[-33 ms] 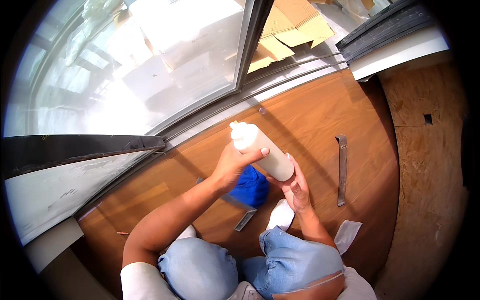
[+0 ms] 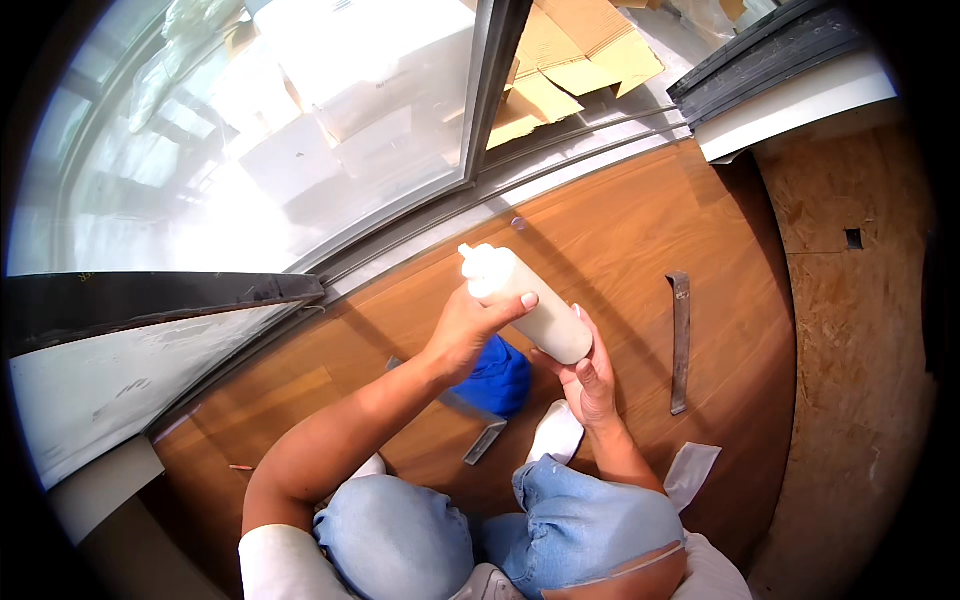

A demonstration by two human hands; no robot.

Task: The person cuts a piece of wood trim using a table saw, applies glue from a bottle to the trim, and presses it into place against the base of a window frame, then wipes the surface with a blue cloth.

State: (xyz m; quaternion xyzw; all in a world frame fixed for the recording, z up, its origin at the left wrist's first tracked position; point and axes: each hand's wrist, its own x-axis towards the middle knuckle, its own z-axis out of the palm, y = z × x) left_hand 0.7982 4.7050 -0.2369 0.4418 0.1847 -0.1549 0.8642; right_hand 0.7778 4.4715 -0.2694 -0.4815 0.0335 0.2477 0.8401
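Observation:
A white squeeze bottle (image 2: 548, 322) with a narrow nozzle is held tilted above the floor, its nozzle end up and to the left. My left hand (image 2: 465, 338) wraps round its upper part, thumb lying across the side. Round the lower end, my right hand (image 2: 592, 388) cups the bottle's base with its fingers. Below my hands lies a bundle of blue cloth (image 2: 502, 380), partly hidden by my left forearm. A flat metal bar with a bent end (image 2: 486, 442) passes beside the cloth.
Another bent metal bar (image 2: 681, 345) lies on the wooden floor (image 2: 600, 240) at the right, near a translucent plastic piece (image 2: 690, 474). A small clear round piece (image 2: 518, 223) rests by the door track. Beyond the glass door's dark frame (image 2: 480, 110) is cardboard (image 2: 590, 50).

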